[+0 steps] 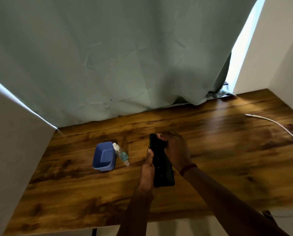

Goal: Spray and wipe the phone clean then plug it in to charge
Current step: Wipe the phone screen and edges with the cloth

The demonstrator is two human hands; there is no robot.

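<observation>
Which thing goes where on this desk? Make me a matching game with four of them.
Things:
1. phone
2. cloth
3. spray bottle
4. cable

Places or states:
A. lying on its side beside the blue tub
B. white, far off to the right
C. gripped in the left hand, speckled with drops
D. dark, bunched in the right hand

Pairs: 1-C, 2-D, 3-A, 4-B.

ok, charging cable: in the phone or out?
Out. The white cable lies loose on the table, connector end bare, well apart from the phone gripped by the left hand.
</observation>
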